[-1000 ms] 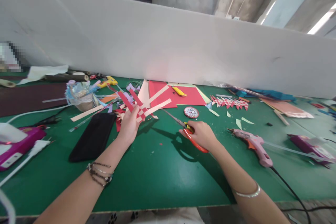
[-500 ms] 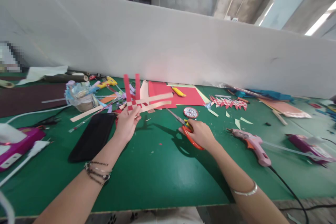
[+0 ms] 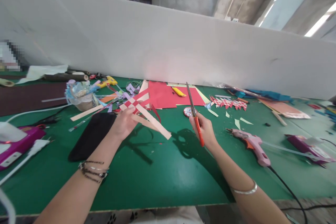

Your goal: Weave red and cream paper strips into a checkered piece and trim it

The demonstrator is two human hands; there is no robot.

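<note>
Between the fingers of my left hand (image 3: pixel 124 125) is a small weave of red and cream paper strips (image 3: pixel 154 121), checkered at its crossing, with loose ends reaching to the right. My right hand (image 3: pixel 206 131) grips a pair of scissors (image 3: pixel 198 129) by the orange handles. Their blades point up and away from me and look closed. Paper and scissors are both held above the green table and apart from each other. Just behind the scissors lies a round dish of small coloured bits (image 3: pixel 187 112), partly covered by them.
Red paper sheets (image 3: pixel 160 94) and a yellow cutter (image 3: pixel 179 91) lie at the back. A checkered red-and-white paper piece (image 3: pixel 229 103) and a pink glue gun (image 3: pixel 253 143) are on the right. A black phone-like slab (image 3: pixel 90 138) and a purple power strip (image 3: pixel 22 143) are on the left.
My left hand has turned the woven strips, so the cream ends now slant down to the right. My right hand has rotated the scissors from pointing left to pointing upward.
</note>
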